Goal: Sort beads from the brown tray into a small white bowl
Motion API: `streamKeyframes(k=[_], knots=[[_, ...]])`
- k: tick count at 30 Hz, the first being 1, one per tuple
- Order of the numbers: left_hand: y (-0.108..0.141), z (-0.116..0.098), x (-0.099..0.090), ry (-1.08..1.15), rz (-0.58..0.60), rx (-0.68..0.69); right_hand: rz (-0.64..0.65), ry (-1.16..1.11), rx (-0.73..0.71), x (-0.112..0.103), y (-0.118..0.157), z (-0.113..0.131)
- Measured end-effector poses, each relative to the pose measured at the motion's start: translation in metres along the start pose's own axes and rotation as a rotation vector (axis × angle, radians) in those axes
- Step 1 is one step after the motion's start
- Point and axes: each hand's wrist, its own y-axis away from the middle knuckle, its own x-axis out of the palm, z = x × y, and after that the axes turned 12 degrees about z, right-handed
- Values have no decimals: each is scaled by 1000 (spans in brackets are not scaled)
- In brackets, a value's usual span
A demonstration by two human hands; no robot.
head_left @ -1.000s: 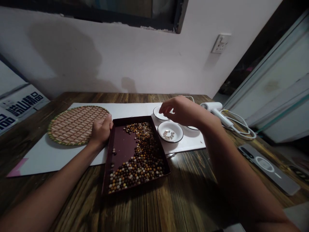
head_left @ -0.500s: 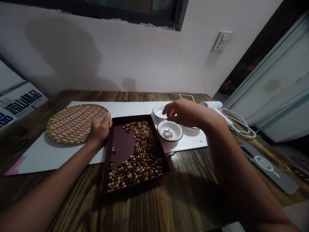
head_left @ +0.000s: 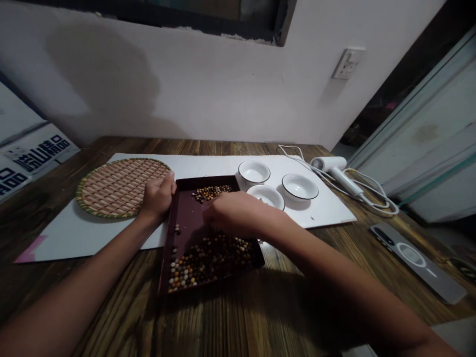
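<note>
My left hand (head_left: 158, 196) grips the near-left corner rim of a shallow maroon tray (head_left: 182, 208). My right hand (head_left: 234, 213) hangs low over the tray, its fingertips down at a spread of small brown, tan and cream beads (head_left: 210, 263); its fingers hide whatever they may hold. A smaller patch of beads (head_left: 210, 193) lies at the tray's far end. Beyond the tray stand several white dark-rimmed bowls; the nearest bowl (head_left: 266, 196) is partly behind my right hand, and its inside is mostly hidden. A round woven bamboo tray (head_left: 122, 187) lies left of my left hand.
Everything sits on a white board (head_left: 323, 213) on a dark wooden table (head_left: 297, 292). A white hair dryer (head_left: 330, 171) with its looped cord lies at the far right, and a flat grey device (head_left: 416, 263) lies near the right edge.
My right hand has moved left and down from above the bowls to the beads in the maroon tray, uncovering the bowls. My left hand stays at the tray's corner.
</note>
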Motion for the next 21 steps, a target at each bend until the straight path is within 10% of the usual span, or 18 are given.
streamKeyframes(k=[21], knots=[[0,-1,1,66,6,-16,71,95,-92,21,-17,14]])
